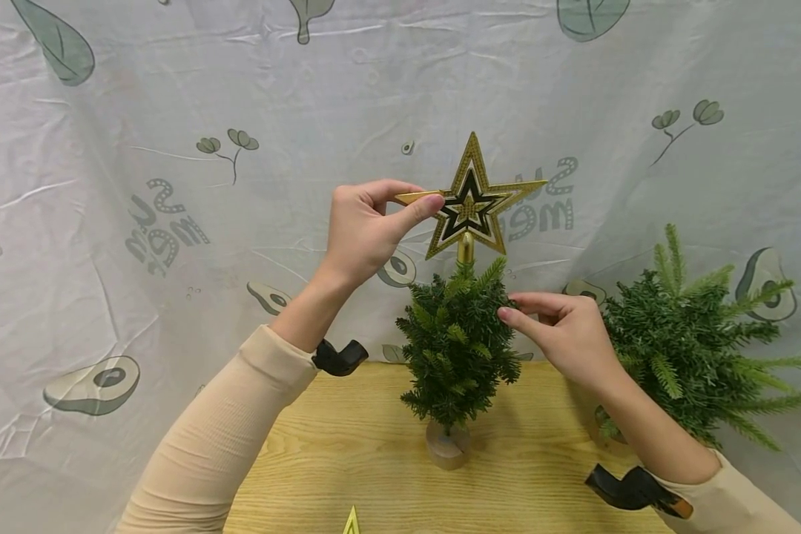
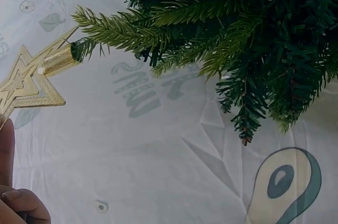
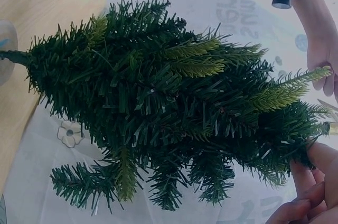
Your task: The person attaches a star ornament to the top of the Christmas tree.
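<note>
A gold star tree topper [image 1: 469, 204] stands upright over the tip of a small artificial Christmas tree [image 1: 457, 341]. My left hand [image 1: 374, 226] pinches the star's left point between thumb and fingers. In the left wrist view, the star's gold tube [image 2: 57, 61] sits around the tip of the top twig. On the tree's right side, near the top, my right hand [image 1: 564, 330] pinches a green branch end between thumb and forefinger; the right wrist view shows those fingertips [image 3: 319, 155] at the needles. The tree's round wooden base [image 1: 448, 445] rests on the table.
A second artificial tree [image 1: 694, 348] with spreading light-green twigs stands at the right, close to my right forearm. At the front edge of the view, a gold pointed piece [image 1: 351, 521] lies on the wooden table [image 1: 347, 445]. A printed cloth [image 1: 294, 96] hangs behind.
</note>
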Demonstrator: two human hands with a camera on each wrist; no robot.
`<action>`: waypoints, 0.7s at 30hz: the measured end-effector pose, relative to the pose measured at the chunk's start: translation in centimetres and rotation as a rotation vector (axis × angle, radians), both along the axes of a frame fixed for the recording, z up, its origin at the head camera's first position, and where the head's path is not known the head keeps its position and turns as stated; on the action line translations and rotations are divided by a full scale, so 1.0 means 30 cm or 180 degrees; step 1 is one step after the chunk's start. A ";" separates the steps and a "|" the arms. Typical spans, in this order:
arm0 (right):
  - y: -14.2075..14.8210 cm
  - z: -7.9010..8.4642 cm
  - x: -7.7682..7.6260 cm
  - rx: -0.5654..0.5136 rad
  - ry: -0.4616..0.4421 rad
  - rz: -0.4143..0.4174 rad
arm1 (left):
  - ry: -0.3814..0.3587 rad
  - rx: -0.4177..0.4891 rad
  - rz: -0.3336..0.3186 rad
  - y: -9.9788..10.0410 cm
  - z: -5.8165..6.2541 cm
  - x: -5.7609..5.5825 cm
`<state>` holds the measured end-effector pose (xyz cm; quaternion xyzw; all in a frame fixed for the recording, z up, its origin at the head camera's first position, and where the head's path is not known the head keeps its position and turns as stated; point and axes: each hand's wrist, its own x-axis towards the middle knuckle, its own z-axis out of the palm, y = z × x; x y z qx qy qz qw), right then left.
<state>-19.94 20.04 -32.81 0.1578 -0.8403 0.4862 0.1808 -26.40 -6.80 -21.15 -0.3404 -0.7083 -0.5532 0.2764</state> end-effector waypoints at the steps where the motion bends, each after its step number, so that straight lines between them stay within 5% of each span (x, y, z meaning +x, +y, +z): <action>1: 0.000 -0.001 0.000 0.0002 -0.0001 -0.0004 | 0.0000 0.0001 0.0002 0.000 -0.001 -0.001; 21: -0.005 0.011 -0.008 0.0035 0.0111 0.0057 | -0.0147 0.0121 -0.0006 -0.006 -0.015 0.000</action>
